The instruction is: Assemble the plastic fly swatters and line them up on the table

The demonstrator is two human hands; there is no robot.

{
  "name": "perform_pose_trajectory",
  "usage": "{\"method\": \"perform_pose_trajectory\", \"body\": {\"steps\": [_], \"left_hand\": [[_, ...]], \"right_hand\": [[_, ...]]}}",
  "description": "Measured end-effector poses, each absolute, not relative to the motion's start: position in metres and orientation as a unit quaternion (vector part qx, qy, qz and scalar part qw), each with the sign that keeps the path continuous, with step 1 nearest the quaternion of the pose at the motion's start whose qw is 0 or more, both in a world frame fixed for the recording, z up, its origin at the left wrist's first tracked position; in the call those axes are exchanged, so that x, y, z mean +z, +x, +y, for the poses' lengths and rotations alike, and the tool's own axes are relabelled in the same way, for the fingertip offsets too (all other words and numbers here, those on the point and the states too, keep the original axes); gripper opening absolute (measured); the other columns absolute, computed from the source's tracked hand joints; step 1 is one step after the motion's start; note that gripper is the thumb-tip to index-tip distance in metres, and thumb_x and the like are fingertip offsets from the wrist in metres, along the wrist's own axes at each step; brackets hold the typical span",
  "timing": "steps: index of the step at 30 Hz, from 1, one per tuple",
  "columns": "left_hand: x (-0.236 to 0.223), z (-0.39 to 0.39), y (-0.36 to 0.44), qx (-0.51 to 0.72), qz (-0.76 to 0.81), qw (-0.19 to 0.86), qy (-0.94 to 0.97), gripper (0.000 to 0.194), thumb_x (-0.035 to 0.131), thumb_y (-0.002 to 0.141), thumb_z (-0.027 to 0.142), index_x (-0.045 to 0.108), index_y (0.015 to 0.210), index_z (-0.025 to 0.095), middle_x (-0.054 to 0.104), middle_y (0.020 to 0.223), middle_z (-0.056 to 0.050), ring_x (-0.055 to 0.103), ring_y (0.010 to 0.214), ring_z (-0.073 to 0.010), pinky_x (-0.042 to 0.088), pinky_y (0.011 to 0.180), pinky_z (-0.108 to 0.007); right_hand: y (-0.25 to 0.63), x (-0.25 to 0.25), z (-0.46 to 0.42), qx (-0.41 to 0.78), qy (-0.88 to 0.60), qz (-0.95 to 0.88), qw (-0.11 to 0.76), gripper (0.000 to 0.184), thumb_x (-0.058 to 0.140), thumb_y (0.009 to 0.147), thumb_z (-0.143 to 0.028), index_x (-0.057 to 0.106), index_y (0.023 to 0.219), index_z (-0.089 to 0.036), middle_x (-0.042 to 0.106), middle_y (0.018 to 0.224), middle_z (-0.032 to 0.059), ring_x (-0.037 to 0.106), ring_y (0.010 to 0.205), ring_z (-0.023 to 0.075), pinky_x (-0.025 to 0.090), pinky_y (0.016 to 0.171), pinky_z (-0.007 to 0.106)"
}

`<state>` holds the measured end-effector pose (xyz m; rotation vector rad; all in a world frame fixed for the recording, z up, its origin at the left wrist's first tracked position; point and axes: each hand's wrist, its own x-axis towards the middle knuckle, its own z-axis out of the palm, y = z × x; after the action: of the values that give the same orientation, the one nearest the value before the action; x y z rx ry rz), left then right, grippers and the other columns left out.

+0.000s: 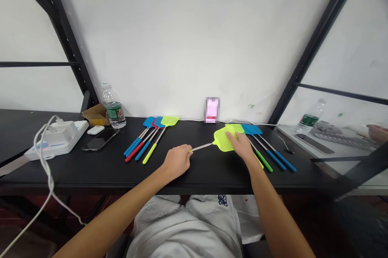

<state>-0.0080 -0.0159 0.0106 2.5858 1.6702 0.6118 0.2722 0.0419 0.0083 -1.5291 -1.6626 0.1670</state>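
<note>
A yellow-green fly swatter is held sideways above the black table between my two hands. My left hand is closed round its handle, most of which the fingers hide. At the other end my right hand grips the edge of the perforated head, thumb on top. Left of my hands lies a fanned group of fly swatters with blue, red and yellow-green handles, the nearest a yellow-green fly swatter. Beside my right hand lies another group, among them a green-handled fly swatter and a blue-handled fly swatter.
A water bottle, an open cardboard box, a white case, a dark phone and a power strip with cables occupy the left side. A lit phone leans on the wall. Black metal posts flank the table.
</note>
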Motion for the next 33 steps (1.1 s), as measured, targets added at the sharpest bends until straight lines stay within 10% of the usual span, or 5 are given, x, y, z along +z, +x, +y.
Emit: {"method": "perform_pose_trajectory", "body": {"steps": [13, 21, 33], "left_hand": [[0.009, -0.016, -0.006, 0.267, 0.52, 0.001, 0.811, 0.021, 0.034, 0.096, 0.026, 0.054, 0.09, 0.023, 0.063, 0.093, -0.003, 0.061, 0.084, -0.0167, 0.042, 0.072, -0.026], [0.005, -0.016, -0.005, 0.302, 0.426, 0.023, 0.853, 0.021, 0.032, 0.098, 0.028, 0.053, 0.096, 0.022, 0.06, 0.089, -0.002, 0.059, 0.079, -0.0159, 0.043, 0.072, -0.025], [0.005, -0.018, -0.004, 0.263, 0.428, 0.005, 0.865, 0.021, 0.031, 0.098, 0.028, 0.048, 0.089, 0.021, 0.057, 0.079, -0.001, 0.054, 0.069, -0.0157, 0.036, 0.062, -0.025]], "right_hand": [[0.263, 0.016, 0.039, 0.305, -0.5, -0.514, 0.626, 0.049, 0.033, 0.087, -0.065, 0.049, 0.077, -0.02, 0.051, 0.057, -0.0003, 0.038, 0.041, 0.0117, 0.027, 0.04, 0.026], [0.218, 0.014, 0.016, 0.457, -0.387, -0.704, 0.381, 0.044, 0.047, 0.088, -0.059, 0.054, 0.076, -0.018, 0.058, 0.06, -0.0002, 0.05, 0.049, 0.0103, 0.034, 0.048, 0.023], [0.223, 0.015, 0.022, 0.495, -0.373, -0.616, 0.487, 0.054, 0.051, 0.088, -0.056, 0.033, 0.053, -0.021, 0.036, 0.044, -0.0044, 0.039, 0.041, 0.0098, 0.026, 0.047, 0.026]]}}
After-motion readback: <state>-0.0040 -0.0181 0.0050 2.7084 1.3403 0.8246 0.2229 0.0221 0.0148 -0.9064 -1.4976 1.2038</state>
